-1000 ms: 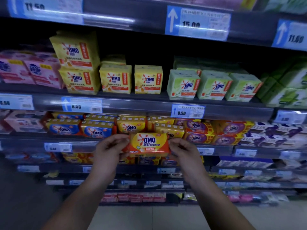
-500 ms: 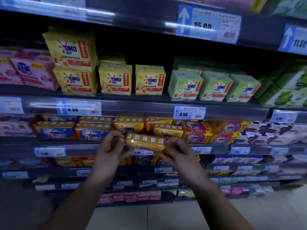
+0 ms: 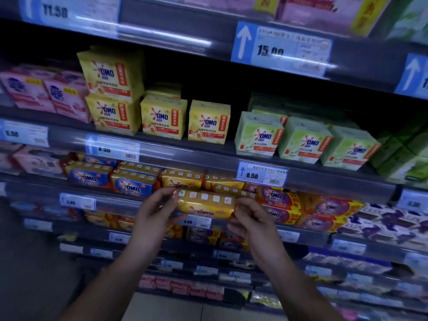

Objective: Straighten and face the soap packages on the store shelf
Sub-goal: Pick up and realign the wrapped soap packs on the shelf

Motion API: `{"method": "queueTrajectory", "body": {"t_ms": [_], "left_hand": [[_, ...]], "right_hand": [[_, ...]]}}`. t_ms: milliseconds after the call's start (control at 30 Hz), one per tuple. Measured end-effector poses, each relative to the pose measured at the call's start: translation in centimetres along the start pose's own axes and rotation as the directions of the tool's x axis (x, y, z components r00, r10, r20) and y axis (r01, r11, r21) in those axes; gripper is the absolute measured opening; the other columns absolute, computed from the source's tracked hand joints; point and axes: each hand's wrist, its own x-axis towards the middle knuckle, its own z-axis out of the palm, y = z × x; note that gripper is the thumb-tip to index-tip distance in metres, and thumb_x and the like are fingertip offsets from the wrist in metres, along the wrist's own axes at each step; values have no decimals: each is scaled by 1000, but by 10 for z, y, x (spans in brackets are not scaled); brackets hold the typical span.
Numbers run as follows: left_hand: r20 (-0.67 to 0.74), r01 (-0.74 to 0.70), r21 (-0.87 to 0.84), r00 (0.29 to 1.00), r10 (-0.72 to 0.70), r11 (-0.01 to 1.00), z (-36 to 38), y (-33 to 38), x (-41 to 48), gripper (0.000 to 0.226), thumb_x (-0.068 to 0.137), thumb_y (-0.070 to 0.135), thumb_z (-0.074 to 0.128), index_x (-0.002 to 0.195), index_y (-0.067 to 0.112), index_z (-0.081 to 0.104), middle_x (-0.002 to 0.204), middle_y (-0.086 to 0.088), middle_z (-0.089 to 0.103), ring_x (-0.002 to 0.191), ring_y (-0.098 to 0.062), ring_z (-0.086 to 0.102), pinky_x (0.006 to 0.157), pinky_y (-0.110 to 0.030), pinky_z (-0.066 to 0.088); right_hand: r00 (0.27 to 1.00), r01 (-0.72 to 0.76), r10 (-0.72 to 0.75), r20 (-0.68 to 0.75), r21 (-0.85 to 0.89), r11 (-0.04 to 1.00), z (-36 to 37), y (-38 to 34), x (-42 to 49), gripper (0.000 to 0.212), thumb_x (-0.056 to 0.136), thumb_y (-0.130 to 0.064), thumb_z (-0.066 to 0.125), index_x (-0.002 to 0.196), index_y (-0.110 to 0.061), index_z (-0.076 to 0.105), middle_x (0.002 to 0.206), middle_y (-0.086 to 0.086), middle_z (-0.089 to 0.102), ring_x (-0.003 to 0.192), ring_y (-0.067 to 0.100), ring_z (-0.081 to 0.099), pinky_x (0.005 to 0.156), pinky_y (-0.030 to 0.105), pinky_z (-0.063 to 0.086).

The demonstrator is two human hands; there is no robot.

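Observation:
I hold a yellow OMO soap package [image 3: 206,205] by its two ends, my left hand [image 3: 157,212] on the left end and my right hand [image 3: 251,218] on the right. It is tipped so its top side with small squares faces me. It hovers just in front of the shelf edge [image 3: 111,202]. Behind it lies a row of yellow OMO soap packages [image 3: 183,179]. Blue OMO packages [image 3: 132,186] lie to the left and purple OMO packages [image 3: 278,198] to the right.
The shelf above carries yellow OMO boxes [image 3: 209,122], green OMO boxes [image 3: 259,135] and pink packs [image 3: 62,96]. Price tags [image 3: 262,174] line the shelf rails. Lower shelves hold more packs, and purple-white packages [image 3: 389,225] sit at the right.
The package's front label faced me a second ago. It has since been tipped back and moved toward the shelf. Both hands stayed on its ends.

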Motion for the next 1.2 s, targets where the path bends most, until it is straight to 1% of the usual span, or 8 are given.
{"method": "queueTrajectory", "body": {"t_ms": [133, 300, 467, 633, 733, 900, 1000, 1200], "left_hand": [[-7, -4, 156, 1000, 5, 988, 5, -1, -12, 27, 83, 45, 68, 105, 34, 78, 99, 2, 79, 88, -15, 75, 67, -26, 60], [-139, -23, 109, 990, 38, 994, 13, -1, -20, 11, 78, 36, 78, 86, 30, 81, 67, 2, 72, 61, -16, 68, 59, -25, 57], [-179, 6, 165, 984, 24, 986, 3, 3, -19, 43, 62, 61, 78, 76, 20, 74, 60, 1, 63, 55, -14, 63, 59, -34, 55], [-121, -31, 202, 991, 56, 979, -12, 3, -13, 8, 85, 25, 79, 92, 28, 79, 86, -5, 77, 84, -27, 75, 73, -34, 62], [-110, -88, 300, 986, 126, 950, -19, 1, -10, 25, 88, 15, 76, 98, 38, 77, 97, 10, 77, 92, -10, 74, 73, -25, 60], [-78, -195, 465, 963, 259, 864, -22, -1, 6, 22, 91, 21, 74, 109, 33, 75, 121, 11, 61, 109, 1, 60, 82, -11, 48], [-32, -191, 478, 972, 234, 857, -27, -3, 15, 27, 93, 17, 72, 118, 28, 74, 116, 16, 62, 106, 6, 59, 91, -23, 50], [-51, -89, 465, 991, 127, 881, -37, -15, 30, 43, 95, 14, 67, 137, 24, 62, 110, 25, 65, 101, 12, 58, 82, -11, 43]], "right_hand": [[997, -65, 62, -39, -84, 994, 0, 5, 4, 20, 103, -27, 55, 107, -18, 73, 71, -2, 76, 61, 13, 71, 59, 26, 59], [998, -66, 66, -14, -55, 996, 1, 5, 7, 16, 99, -36, 60, 109, -23, 63, 70, 4, 76, 57, 19, 72, 55, 32, 61], [995, -103, 103, 6, -85, 991, 12, 5, 9, 26, 92, -35, 71, 108, -15, 65, 68, 13, 72, 59, 25, 71, 48, 29, 55], [999, -30, 26, -37, -122, 992, 24, 12, 10, 13, 98, -19, 67, 109, -26, 68, 100, -8, 74, 85, 23, 78, 70, 28, 64], [996, 64, -78, -50, -235, 970, 32, 16, 8, 22, 101, -16, 62, 105, -35, 71, 118, -7, 71, 104, 12, 71, 85, 24, 60], [986, 107, -132, -98, -232, 967, 59, 24, 8, 47, 102, -18, 61, 147, -28, 52, 114, -19, 63, 99, -13, 63, 96, 26, 48], [982, 120, -151, -115, -236, 964, 66, 23, 14, 50, 102, -17, 60, 148, -35, 49, 123, -29, 56, 111, -14, 54, 107, 29, 42], [994, 59, -79, -76, -241, 969, 84, 39, 28, 42, 99, -18, 62, 138, -35, 58, 122, -38, 52, 114, -7, 54, 88, 11, 40]]}}
